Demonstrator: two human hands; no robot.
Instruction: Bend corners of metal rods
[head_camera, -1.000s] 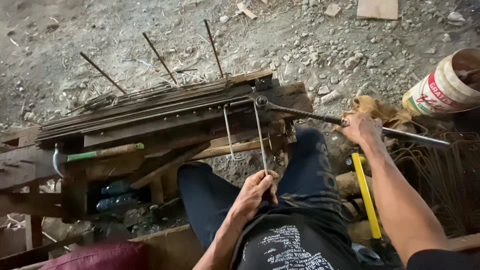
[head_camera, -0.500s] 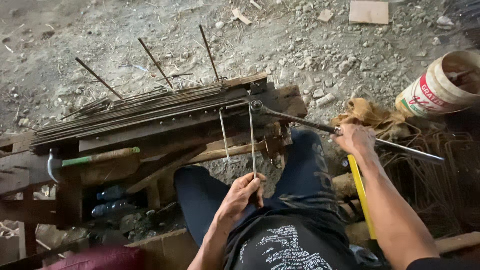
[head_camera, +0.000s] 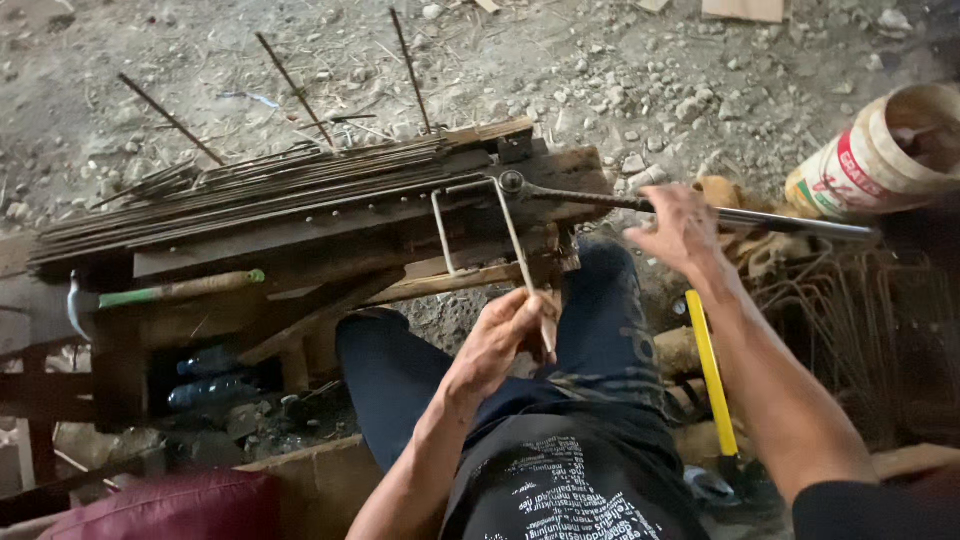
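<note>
I sit at a low wooden bench (head_camera: 300, 230). My left hand (head_camera: 500, 335) is closed on the near end of a thin steel wire rod (head_camera: 515, 245), which is bent into a partial rectangle hanging over the bench's front edge. My right hand (head_camera: 680, 230) grips the long metal bending lever (head_camera: 700, 212), which pivots at the bench's right end and points right. A bundle of straight steel rods (head_camera: 250, 185) lies along the bench top.
A hammer with a green and wooden handle (head_camera: 170, 292) lies on the bench at left. A white bucket (head_camera: 880, 150) lies tipped at right beside bent wire stirrups (head_camera: 850, 320). A yellow-handled tool (head_camera: 712, 375) lies by my right leg. Plastic bottles (head_camera: 210, 380) sit under the bench on gravel.
My right hand has swung the lever slightly, and the wire in my left hand has shifted a little. Both hands keep their grip.
</note>
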